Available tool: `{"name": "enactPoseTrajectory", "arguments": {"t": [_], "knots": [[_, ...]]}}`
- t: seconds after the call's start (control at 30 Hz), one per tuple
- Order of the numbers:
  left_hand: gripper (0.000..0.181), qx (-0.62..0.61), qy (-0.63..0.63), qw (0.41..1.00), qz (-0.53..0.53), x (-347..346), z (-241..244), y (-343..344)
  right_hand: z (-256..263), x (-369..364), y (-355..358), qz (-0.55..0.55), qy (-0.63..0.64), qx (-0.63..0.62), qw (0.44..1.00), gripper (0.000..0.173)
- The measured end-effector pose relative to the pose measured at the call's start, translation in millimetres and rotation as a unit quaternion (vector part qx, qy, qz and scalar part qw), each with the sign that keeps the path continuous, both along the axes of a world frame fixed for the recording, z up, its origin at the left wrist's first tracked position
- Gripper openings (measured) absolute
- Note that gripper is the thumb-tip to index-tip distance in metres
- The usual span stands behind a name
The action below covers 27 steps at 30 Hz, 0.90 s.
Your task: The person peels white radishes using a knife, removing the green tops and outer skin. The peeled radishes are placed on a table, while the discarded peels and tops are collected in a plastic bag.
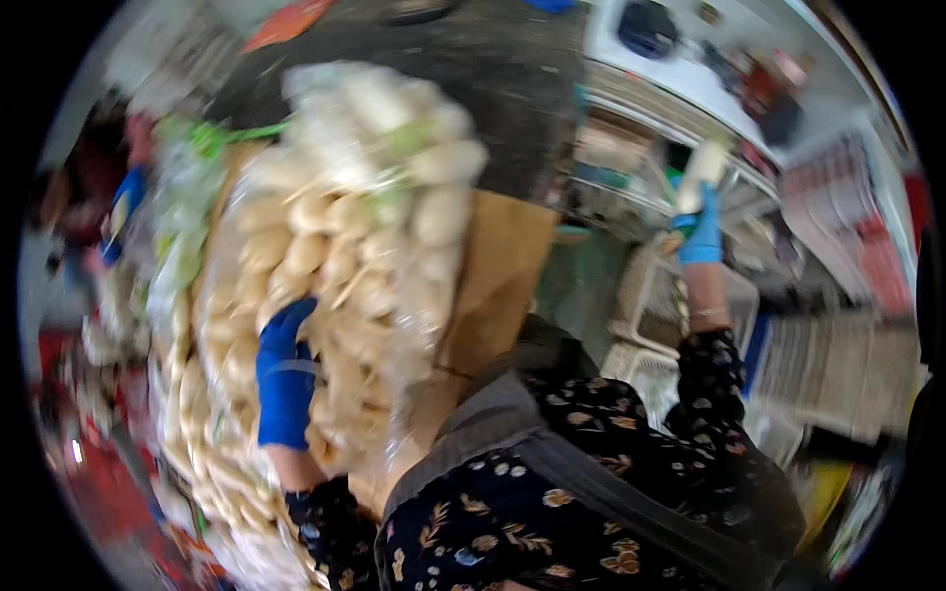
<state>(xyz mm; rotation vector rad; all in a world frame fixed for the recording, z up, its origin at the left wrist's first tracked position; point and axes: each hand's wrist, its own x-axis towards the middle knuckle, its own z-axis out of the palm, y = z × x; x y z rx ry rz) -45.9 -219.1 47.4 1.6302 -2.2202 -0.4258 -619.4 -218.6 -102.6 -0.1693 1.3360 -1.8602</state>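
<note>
My left hand (286, 373), in a dark blue glove, reaches over a plastic-lined cardboard box (502, 266) heaped with pale root vegetables (295, 255). Its fingertips touch or hover just above the pile; I cannot tell whether they grip one. Off to the right, my right hand (698, 233) wears a light blue glove and is shut on a long white vegetable (706, 166), which points away from me. Something dark with a brownish end shows beside that glove, too blurred to name. Whiter vegetables (377, 111) with pale green parts lie under clear plastic at the box's far end.
Plastic baskets (650, 295) stand to my right, below the right hand. Left of the box lie a clear bag of greens (181, 214) and more pale vegetables (222, 473). Another person's blue-gloved hand (126, 207) shows at the far left. Dark floor (510, 89) lies beyond.
</note>
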Motion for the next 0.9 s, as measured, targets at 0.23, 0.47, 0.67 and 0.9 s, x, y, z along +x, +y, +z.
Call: {"name": "enactPoseTrajectory", "arguments": {"t": [0.23,0.47,0.67,0.9], "knots": [[0.051,0.069,-0.076,0.991,-0.083,6.5,-9.3,-3.6,-190.3,51.0,211.2,-0.054,-0.132,0.345,0.928,0.034],[0.046,0.229,0.306,0.906,0.182,-5.2,-14.0,-5.1,-277.7,63.8,288.9,-0.118,-0.180,0.374,0.902,0.038],[0.035,0.089,0.380,0.904,0.173,13.4,-6.5,25.5,-146.5,-86.6,155.1,-0.159,-0.044,0.160,0.973,0.036],[0.018,-0.157,0.425,0.868,0.204,-1.9,17.8,54.0,79.0,42.5,-62.1,0.180,0.085,-0.108,0.974,0.045]]}}
